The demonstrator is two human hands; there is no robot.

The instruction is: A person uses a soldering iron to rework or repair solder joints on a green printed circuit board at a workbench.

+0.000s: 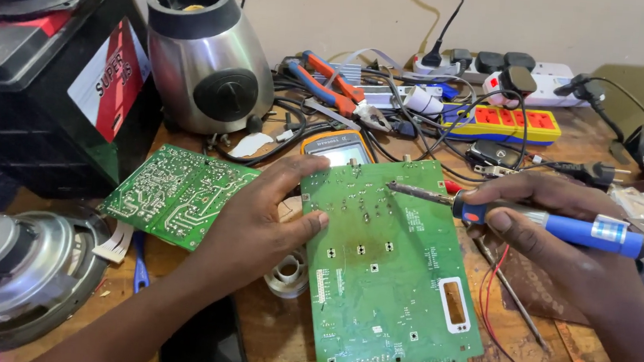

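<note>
A large green circuit board (387, 280) lies solder side up in the middle of the wooden bench. My left hand (260, 218) grips its upper left edge, thumb on the board's face. My right hand (540, 219) holds a blue-handled soldering iron (559, 225) like a pen. Its metal tip rests on the board's upper part near solder joints. A second, smaller green circuit board (173, 191) lies to the left, just beyond my left hand.
A steel blender base (208, 58) and a black box (45, 64) stand at the back left, a loose speaker (7, 270) at front left. Pliers (330, 88), a yellow multimeter (339, 147), power strips (509, 124) and tangled cables crowd the back. Solder spool (288, 273) sits under the board's edge.
</note>
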